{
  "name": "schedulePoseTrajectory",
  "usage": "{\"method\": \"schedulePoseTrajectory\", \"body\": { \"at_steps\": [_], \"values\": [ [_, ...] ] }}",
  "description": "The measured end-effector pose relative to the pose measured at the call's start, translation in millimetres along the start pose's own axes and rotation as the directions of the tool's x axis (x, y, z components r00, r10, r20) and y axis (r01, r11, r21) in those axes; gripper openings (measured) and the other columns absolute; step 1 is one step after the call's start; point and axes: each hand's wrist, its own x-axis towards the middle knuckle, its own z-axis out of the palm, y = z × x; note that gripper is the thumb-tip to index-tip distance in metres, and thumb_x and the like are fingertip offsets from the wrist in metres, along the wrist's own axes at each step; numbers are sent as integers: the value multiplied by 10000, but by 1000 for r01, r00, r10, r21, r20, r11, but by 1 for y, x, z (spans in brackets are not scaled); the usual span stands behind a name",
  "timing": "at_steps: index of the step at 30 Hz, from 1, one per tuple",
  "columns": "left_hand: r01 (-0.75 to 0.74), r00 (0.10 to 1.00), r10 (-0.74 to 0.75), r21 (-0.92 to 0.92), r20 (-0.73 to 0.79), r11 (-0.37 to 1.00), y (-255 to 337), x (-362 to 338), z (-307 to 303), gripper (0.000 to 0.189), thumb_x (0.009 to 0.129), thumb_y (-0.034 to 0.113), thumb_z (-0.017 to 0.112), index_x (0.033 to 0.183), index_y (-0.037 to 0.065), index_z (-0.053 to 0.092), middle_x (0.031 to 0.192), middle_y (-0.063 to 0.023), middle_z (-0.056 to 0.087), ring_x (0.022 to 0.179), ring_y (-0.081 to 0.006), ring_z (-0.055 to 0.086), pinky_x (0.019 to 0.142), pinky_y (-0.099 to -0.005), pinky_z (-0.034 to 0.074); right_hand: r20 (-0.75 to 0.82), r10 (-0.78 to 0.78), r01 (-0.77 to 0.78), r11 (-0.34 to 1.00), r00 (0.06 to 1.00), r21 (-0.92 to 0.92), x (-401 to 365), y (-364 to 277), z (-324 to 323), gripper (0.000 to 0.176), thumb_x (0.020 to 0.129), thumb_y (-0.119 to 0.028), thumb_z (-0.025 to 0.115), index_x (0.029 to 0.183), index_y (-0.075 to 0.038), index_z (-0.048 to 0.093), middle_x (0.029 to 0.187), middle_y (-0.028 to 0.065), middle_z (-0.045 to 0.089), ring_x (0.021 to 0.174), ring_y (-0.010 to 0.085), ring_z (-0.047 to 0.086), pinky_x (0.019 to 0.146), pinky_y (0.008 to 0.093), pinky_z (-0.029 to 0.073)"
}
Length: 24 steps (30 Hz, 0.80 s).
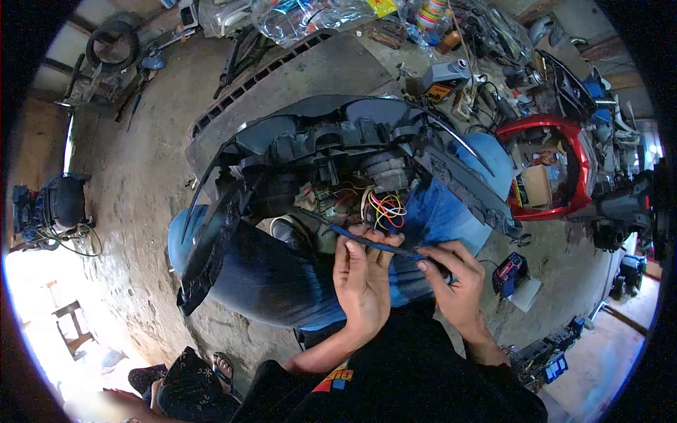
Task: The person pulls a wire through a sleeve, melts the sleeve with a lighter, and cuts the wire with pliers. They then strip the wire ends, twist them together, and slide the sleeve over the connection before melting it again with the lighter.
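Observation:
A large black plastic vehicle panel (pixel 331 137) lies across the person's lap, its ribbed inner side showing. Red, yellow and white wires (pixel 386 209) hang in loops below a round housing on it. A dark blue ribbed cable sleeve (pixel 374 243) runs from the panel toward the right. My left hand (pixel 363 271) is closed on the middle of this sleeve, palm facing up. Further right, my right hand (pixel 453 277) pinches the sleeve near its end between thumb and fingers.
A red frame (pixel 582 166) stands at the right, near a grey bottle (pixel 446 76). Plastic bags (pixel 303 21) and parts lie at the back. Another person's dark patterned clothing (pixel 194 388) shows at the lower left. A blue-and-black box (pixel 509 273) sits at the right.

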Motion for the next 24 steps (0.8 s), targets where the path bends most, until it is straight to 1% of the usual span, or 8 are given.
{"method": "schedulePoseTrajectory", "body": {
  "at_steps": [3,9,13,16,18,19,20,24],
  "values": [
    [-1,1000,1,16,27,1000,1,5,-1,291,1120,274,464,1272,33,520,1152,-104,618,1076,-267,656,1074,-528,484,-28,-61,60,997,998,-50,-2,4,-2,220,861,-37,794,1080,-34,788,909,108,692,769,215,670,693,312,530],
    [-12,999,14,31,-45,999,11,15,-3,294,1111,314,483,1254,61,527,1159,-69,614,1086,-237,635,1055,-546,501,-43,-40,37,998,998,-59,-13,2,1,209,865,-45,797,1074,-33,793,877,105,680,762,213,667,685,313,528],
    [-1,1000,2,25,-27,1000,15,20,-3,276,1109,336,482,1222,90,530,1099,-25,573,979,-183,596,1032,-543,513,-48,-40,39,999,998,-34,-15,4,3,210,862,-49,803,1071,-31,794,864,98,671,744,192,655,662,299,515],
    [-15,997,17,28,-80,1000,19,24,-2,247,1110,334,484,1204,110,528,1049,-10,552,930,-163,563,1013,-508,512,-45,-28,27,1000,999,-14,-20,3,4,213,860,-48,805,1071,-25,795,859,87,668,719,167,639,633,285,493],
    [-29,998,29,-7,-63,1000,19,27,-6,230,1109,325,491,1203,118,526,1036,-3,550,919,-150,552,996,-472,503,-56,-34,35,999,998,12,-26,7,10,210,860,-41,803,1069,-13,797,856,78,668,691,137,618,610,273,465],
    [-31,998,29,-25,-57,999,18,28,-7,221,1108,320,495,1202,122,525,1030,1,548,913,-144,546,988,-454,499,-60,-24,26,999,998,23,-29,7,12,212,859,-43,805,1068,-13,797,857,78,669,694,138,621,612,273,467],
    [-28,998,25,-40,-64,999,19,27,-5,214,1101,310,519,1199,121,534,1026,8,549,910,-132,544,974,-398,479,-64,-12,14,999,998,35,-31,7,13,213,857,-44,807,1068,-12,798,858,78,671,696,139,623,613,273,469],
    [-20,1000,18,-128,-19,992,20,29,-16,192,1084,268,563,1184,104,553,1000,13,550,900,-115,539,954,-341,472,-51,2,1,998,999,61,-36,10,19,222,862,-73,812,1081,-42,798,889,86,685,715,168,643,608,291,490]
  ]
}}
